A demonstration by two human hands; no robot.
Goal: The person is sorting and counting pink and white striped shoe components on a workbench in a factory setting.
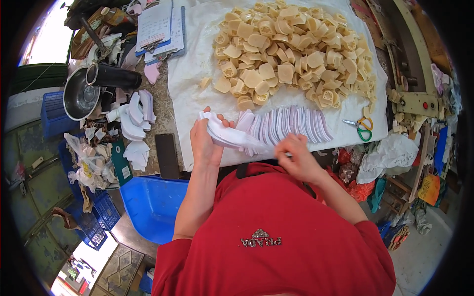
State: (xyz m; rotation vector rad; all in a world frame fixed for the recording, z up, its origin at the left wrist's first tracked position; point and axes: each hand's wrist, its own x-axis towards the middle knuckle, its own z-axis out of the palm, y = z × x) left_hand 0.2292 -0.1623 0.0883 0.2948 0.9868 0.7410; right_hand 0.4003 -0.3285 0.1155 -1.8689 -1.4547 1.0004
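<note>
A white sheet (187, 64) covers most of the table (160, 106), bearing a heap of cream moulded pieces (285, 73) on its far half and, nearer, a tight row of thin white and pale-lilac strips (291, 127); to the right lie scissors (364, 134) with orange and green handles. A dark phone (167, 155) rests on the table's left part, with a metal bowl (79, 101) farther left, a blue tub (153, 207) at the near left, and bags and crates crowding the room on both sides. The left hand (206, 140) has its grip closed around the left end of a bundle of white curved pieces (229, 134), held at the table's near edge, in front of the row. The right hand (295, 154) is curled in at the bundle's right end, slightly blurred; whether its grip has hold of that end, I cannot tell. Handwritten lines fill papers on a blue clipboard (157, 27) at the far left, and glittery lettering crosses the chest of the person's red shirt (276, 207).
</note>
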